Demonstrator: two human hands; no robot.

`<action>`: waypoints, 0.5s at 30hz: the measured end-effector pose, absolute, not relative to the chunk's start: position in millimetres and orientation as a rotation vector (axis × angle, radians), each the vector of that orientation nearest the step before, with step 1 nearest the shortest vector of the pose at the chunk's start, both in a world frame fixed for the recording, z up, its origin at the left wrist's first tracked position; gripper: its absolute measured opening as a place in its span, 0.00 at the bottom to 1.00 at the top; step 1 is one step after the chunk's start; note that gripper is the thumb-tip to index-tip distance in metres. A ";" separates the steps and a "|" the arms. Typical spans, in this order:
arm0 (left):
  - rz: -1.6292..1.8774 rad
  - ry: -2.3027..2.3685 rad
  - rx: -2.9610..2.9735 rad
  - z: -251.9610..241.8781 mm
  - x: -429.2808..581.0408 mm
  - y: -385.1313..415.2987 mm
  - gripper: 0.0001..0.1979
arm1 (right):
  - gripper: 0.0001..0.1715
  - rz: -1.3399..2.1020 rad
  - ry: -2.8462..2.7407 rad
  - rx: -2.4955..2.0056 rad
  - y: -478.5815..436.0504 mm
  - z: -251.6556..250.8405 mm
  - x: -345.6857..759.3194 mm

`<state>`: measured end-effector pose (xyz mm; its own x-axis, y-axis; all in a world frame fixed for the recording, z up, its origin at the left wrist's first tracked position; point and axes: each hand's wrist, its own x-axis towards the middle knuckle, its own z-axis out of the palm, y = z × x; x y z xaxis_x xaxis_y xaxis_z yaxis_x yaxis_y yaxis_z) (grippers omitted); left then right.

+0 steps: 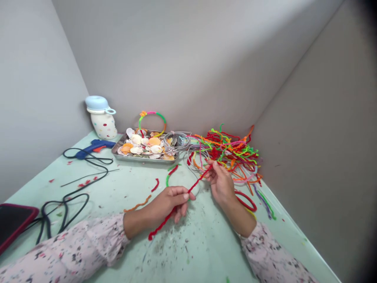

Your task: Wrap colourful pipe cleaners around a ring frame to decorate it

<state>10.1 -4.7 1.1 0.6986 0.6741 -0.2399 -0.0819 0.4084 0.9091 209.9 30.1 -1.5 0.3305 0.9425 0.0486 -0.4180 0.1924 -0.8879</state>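
My left hand (169,204) is closed around a fuzzy red pipe cleaner (196,184), and the lower end hangs out below my fist. My right hand (220,182) pinches the upper part of the same pipe cleaner between thumb and fingers. Just beyond my right hand lies a tangled heap of multicoloured pipe cleaners (229,151). A few loose pieces lie near my hands, among them a wavy orange pipe cleaner (137,205) and a red loop (246,200). Pale sleeves with a floral print cover both forearms.
A metal tray of seashells (141,158) and a coil of grey wire (176,141) stand behind my hands. Further left are a blue glue gun (94,148), a spotted bottle (103,125), black cable (85,157) and a dark tablet (14,222). Grey walls enclose the mint-green table (188,243).
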 end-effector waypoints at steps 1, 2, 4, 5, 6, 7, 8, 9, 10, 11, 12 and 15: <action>0.510 0.651 1.061 -0.2 10.4 -4.3 0.15 | 0.18 1.069 -0.680 -0.915 31.0 -3.7 210.6; 0.496 0.640 1.073 -1.5 10.6 -3.9 0.15 | 0.18 1.068 -0.661 -0.912 31.5 -5.5 210.7; 0.474 0.609 1.091 -3.6 10.7 -3.2 0.16 | 0.17 1.085 -0.672 -0.914 30.9 -8.1 209.2; 0.469 0.596 1.100 -4.4 10.6 -3.0 0.16 | 0.16 1.097 -0.706 -0.921 29.7 -8.9 207.4; 0.471 0.592 1.113 -4.9 10.4 -2.9 0.17 | 0.16 1.110 -0.754 -0.933 27.9 -9.6 205.0; 0.482 0.599 1.130 -5.1 10.1 -3.0 0.17 | 0.16 1.124 -0.811 -0.952 25.7 -10.0 202.0; 0.499 0.612 1.148 -5.1 9.7 -3.1 0.17 | 0.16 1.130 -0.875 -0.974 23.1 -10.2 198.8; 0.517 0.628 1.166 -5.0 9.4 -3.3 0.17 | 0.16 1.140 -0.940 -1.002 20.3 -10.2 195.4; 0.531 0.643 1.179 -4.9 9.1 -3.5 0.16 | 0.16 1.150 -1.007 -1.033 17.5 -9.8 192.2; 0.544 0.652 1.182 -4.9 9.1 -3.6 0.16 | 0.16 1.153 -1.072 -1.062 14.8 -9.1 189.3; 0.554 0.653 1.179 -5.0 9.2 -3.7 0.15 | 0.16 1.149 -1.135 -1.090 12.5 -8.2 186.9; 0.569 0.648 1.165 -5.6 10.9 -3.6 0.15 | 0.16 1.091 -1.283 -1.164 8.5 -5.0 182.9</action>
